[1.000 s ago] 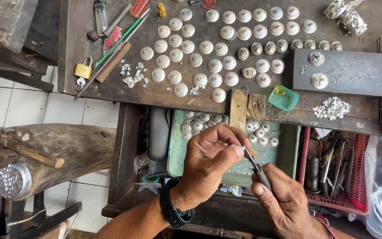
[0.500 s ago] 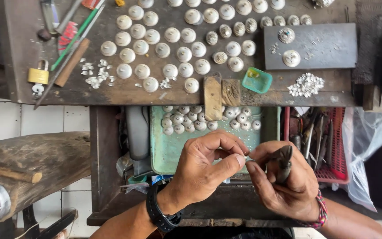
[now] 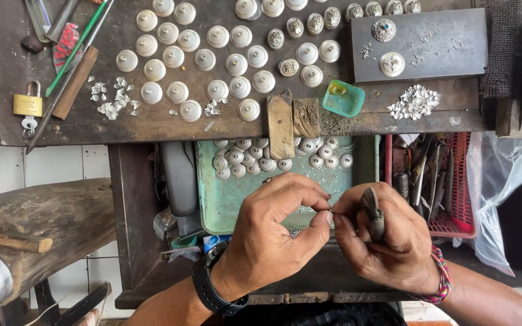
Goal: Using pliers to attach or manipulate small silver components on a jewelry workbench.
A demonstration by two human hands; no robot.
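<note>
Domes (image 3: 237,158) crowd tray (image 3: 228,202) top; btm free.

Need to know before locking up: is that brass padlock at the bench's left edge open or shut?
Shut, as far as it shows: the padlock lies flat on the bench with both shackle legs seated in its body.

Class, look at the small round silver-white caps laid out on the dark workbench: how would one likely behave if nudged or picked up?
Each round cap sits flat on the workbench, so it would probably slide, not roll. Small and thin-looking, probably light. Its smooth dome may slip between fingertips.

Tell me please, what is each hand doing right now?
Left hand: pinched shut on a tiny piece, too small to identify.
Right hand: closed around a small tool.
</note>
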